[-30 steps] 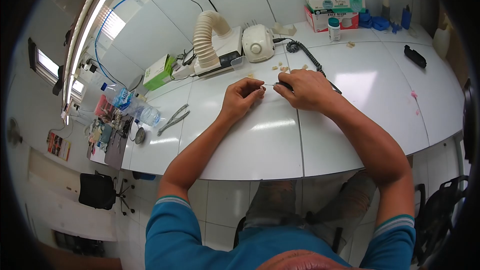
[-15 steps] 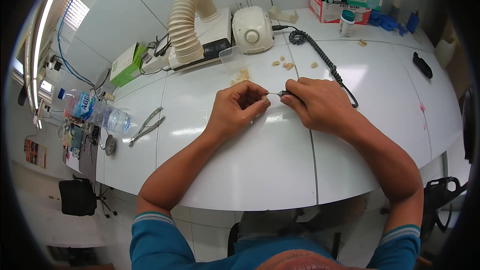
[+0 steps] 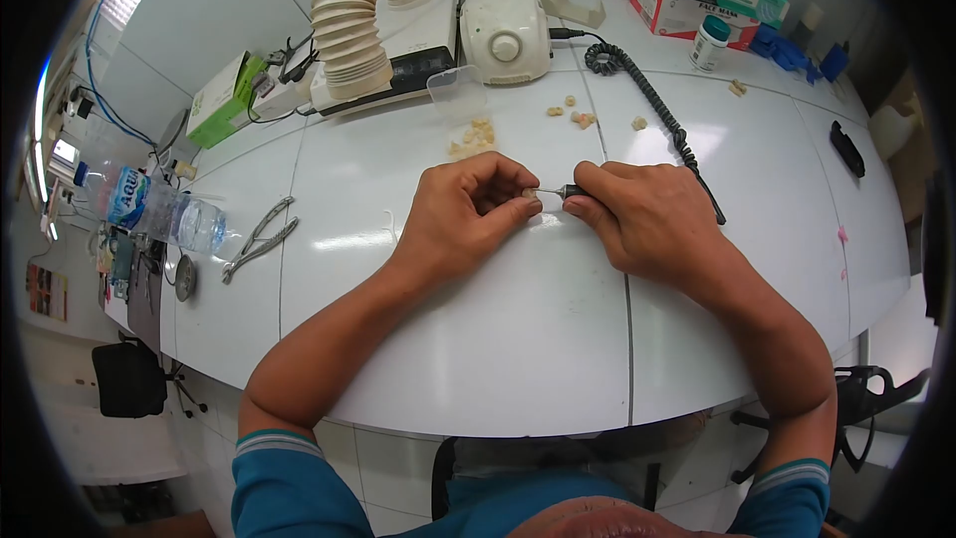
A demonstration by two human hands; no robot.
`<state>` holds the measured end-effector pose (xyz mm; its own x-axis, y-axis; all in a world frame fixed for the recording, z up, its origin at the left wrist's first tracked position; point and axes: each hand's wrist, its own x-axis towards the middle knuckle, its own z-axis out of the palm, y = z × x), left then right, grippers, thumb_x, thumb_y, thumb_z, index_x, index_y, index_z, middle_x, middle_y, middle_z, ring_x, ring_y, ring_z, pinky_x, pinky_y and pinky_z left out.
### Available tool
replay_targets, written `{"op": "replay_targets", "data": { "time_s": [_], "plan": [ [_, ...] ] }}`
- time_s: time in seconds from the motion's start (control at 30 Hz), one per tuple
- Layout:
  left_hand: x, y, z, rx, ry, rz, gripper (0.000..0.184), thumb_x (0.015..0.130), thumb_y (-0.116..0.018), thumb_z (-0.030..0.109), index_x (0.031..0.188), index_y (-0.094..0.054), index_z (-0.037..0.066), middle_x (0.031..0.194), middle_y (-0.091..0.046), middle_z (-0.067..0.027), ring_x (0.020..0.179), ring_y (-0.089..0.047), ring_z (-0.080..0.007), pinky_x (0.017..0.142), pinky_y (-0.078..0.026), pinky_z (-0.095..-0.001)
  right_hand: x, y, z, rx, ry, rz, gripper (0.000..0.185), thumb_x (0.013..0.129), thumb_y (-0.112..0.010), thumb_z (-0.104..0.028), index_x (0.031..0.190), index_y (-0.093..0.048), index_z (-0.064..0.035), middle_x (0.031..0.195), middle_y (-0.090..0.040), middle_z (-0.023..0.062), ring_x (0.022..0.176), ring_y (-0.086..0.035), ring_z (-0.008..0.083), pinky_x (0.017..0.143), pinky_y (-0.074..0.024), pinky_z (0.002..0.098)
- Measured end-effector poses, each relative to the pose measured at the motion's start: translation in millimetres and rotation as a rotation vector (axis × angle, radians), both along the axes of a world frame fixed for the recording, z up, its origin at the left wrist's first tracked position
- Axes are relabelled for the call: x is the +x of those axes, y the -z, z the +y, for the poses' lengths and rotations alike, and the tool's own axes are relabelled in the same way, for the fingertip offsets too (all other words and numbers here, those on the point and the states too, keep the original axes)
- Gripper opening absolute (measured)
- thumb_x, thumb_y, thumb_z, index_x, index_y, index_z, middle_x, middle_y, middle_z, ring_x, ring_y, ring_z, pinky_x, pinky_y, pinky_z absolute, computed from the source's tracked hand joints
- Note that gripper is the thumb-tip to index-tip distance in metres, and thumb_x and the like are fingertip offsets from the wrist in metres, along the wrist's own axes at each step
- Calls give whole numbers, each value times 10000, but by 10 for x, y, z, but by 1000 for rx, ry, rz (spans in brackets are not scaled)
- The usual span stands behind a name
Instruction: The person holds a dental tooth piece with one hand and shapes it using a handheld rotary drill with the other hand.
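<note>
Between the thumb and fingertips of my left hand (image 3: 460, 211) is a small tooth-coloured dental piece (image 3: 531, 194), mostly covered by the fingers. My right hand (image 3: 652, 219) grips a dark rotary handpiece (image 3: 573, 191), most of it hidden in the palm. Its thin metal bur (image 3: 548, 190) points left and reaches the dental piece; whether the tip touches is too small to tell. A coiled black cord (image 3: 652, 92) runs from behind my right hand to the cream motor control box (image 3: 505, 35). Beyond my left hand, several similar pieces (image 3: 472, 137) lie by a clear plastic tub (image 3: 458, 92).
Pliers (image 3: 259, 237) and a water bottle (image 3: 164, 209) lie at left. A dust extractor with ribbed hose (image 3: 349, 30) stands behind. Several loose pieces (image 3: 583, 120), a white jar (image 3: 710, 43), mask boxes (image 3: 697, 0) and a black object (image 3: 846, 147) occupy the right side.
The camera view has shifted and tilted slightly, so the scene sits differently. Both hands keep their grips, with the bur still at the dental piece.
</note>
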<state>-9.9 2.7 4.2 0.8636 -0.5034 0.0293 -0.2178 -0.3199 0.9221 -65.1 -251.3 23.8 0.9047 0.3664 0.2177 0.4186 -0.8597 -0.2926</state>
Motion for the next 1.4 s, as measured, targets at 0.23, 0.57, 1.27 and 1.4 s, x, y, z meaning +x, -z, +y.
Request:
{"op": "replay_targets", "data": {
  "time_s": [0.23, 0.57, 1.27, 1.4],
  "plan": [
    [8, 6, 8, 1, 9, -5, 198, 1016, -843, 64, 1176, -776, -31, 1030, -818, -34, 924, -748, -66, 846, -593, -230, 8, -38, 3, -28, -5, 35, 294, 1135, -639, -400, 1097, -714, -119, 919, -797, 96, 830, -785, 344, 680, -574, 502],
    [23, 34, 18, -14, 15, 9, 205, 1016, -846, 60, 1183, -776, -35, 1045, -822, -47, 946, -759, -78, 879, -612, -239, 2, -66, 8, -27, -1, 60, 293, 1137, -635, -398, 1085, -714, -121, 900, -797, 107, 833, -788, 355, 687, -574, 508],
    [17, 10, 3, -15, 14, -11, 181, 1012, -840, 48, 1162, -779, -34, 1027, -824, -48, 928, -764, -73, 858, -607, -230, 23, -80, 22, -53, 21, 87, 309, 1154, -606, -398, 1086, -724, -120, 896, -801, 114, 842, -794, 347, 691, -582, 500],
    [17, 12, 3, -13, 13, -11, 182, 1012, -841, 47, 1161, -777, -35, 1031, -824, -49, 928, -764, -73, 859, -608, -229, 18, -85, 24, -51, 21, 87, 307, 1154, -606, -396, 1084, -724, -122, 896, -802, 113, 844, -794, 345, 693, -582, 501]
  ]
}}
